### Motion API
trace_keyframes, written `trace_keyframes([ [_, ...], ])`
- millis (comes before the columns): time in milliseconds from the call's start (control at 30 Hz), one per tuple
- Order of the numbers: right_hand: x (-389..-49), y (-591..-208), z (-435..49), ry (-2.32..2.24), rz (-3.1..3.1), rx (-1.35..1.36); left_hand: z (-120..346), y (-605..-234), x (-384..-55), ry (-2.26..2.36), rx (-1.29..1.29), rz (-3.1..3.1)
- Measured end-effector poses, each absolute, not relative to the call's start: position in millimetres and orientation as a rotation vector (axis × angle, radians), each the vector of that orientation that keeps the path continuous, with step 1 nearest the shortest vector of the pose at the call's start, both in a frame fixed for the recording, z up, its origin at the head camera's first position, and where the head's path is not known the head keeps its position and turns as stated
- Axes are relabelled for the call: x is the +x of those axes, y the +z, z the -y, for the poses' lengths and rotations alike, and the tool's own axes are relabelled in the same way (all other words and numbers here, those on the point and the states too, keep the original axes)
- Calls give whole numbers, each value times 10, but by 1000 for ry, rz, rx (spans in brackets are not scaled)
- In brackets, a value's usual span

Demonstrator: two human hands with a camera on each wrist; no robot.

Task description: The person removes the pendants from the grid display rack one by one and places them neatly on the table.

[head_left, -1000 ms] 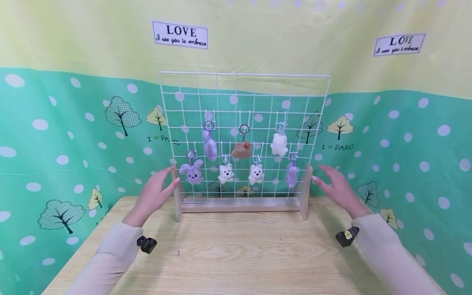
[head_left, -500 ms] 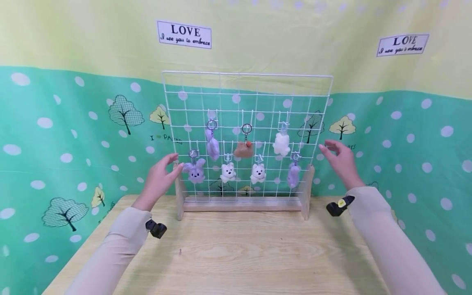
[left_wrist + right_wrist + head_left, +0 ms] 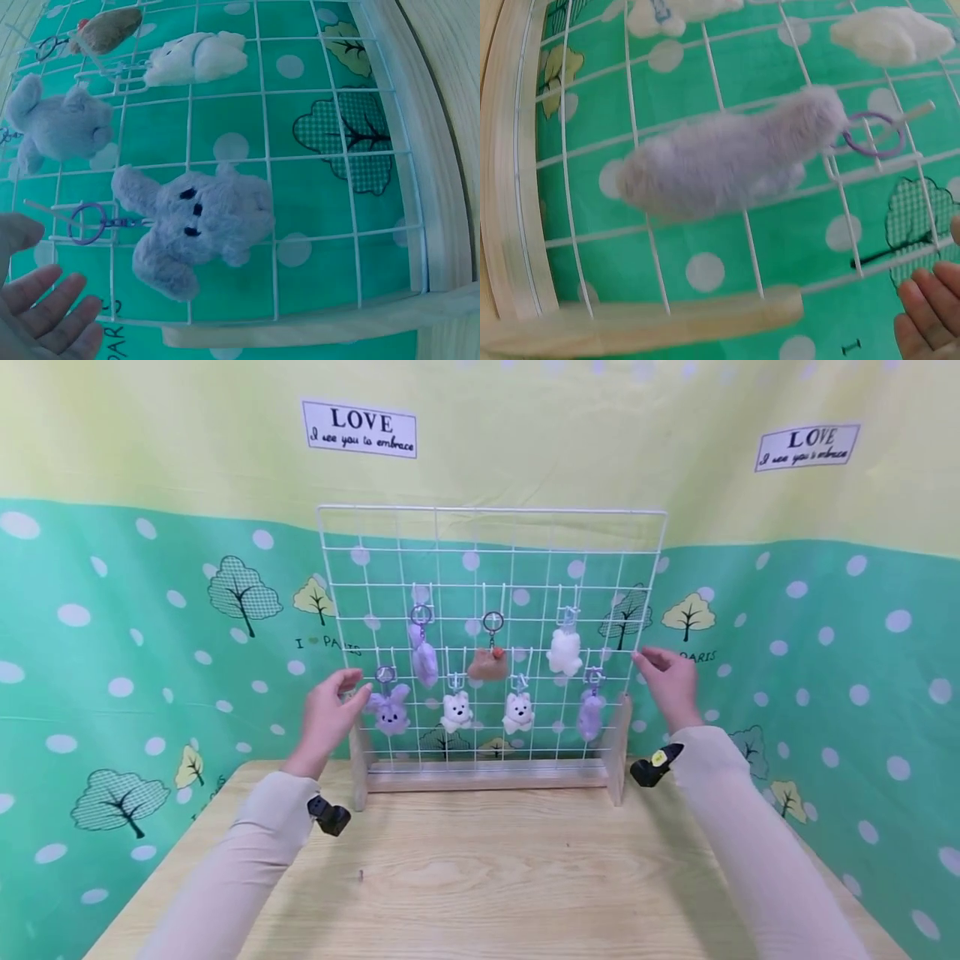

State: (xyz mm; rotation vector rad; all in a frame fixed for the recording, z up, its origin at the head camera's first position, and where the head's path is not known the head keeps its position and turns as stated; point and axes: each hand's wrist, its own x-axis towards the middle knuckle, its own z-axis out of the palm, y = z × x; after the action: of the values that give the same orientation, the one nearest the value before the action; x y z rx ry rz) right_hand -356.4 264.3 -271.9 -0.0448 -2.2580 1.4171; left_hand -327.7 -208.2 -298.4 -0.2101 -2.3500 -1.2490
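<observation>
A white wire grid (image 3: pixel 491 510) stands upright in a wooden base (image 3: pixel 491 778), hung with plush keychains on hooks. At its left edge is my left hand (image 3: pixel 330 714), fingers relaxed, beside a purple rabbit keychain (image 3: pixel 390 712). My right hand (image 3: pixel 672 683) is at the opposite edge, its thumb close to the wire, near a purple plush keychain (image 3: pixel 591 714). Both wrist views show loosely extended fingers (image 3: pixel 49 304) with nothing gripped; contact with the wire cannot be made out. Between hang white bear keychains (image 3: pixel 457 713), a brown plush keychain (image 3: pixel 489 666) and another purple one (image 3: pixel 424 658).
Under the stand is a light wood table (image 3: pixel 480 877) with a tiny dark speck (image 3: pixel 361 875) on it. Behind hangs a green and yellow cloth (image 3: pixel 150 710) printed with trees and dots. Wooden side posts (image 3: pixel 619 752) flank the grid.
Both hands have risen from beside the wooden posts to the grid's side edges. The right hand first lifted away, then came inward to the wire. The keychains hang as before.
</observation>
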Motion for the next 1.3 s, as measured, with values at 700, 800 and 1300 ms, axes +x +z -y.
trace_keyframes([
  [700,-3823,-2858,-2436,1572,1870,-157,1956,-3061,-3401,-1375,-136,2265],
  [800,-3839,-2868,-2421,1573,1856,-166,1949,-3068,-3404,-1380,-133,2264],
  [1300,-3864,-2853,-2481,1576,1861,-182,1939,-3051,-3554,-1347,13,2223],
])
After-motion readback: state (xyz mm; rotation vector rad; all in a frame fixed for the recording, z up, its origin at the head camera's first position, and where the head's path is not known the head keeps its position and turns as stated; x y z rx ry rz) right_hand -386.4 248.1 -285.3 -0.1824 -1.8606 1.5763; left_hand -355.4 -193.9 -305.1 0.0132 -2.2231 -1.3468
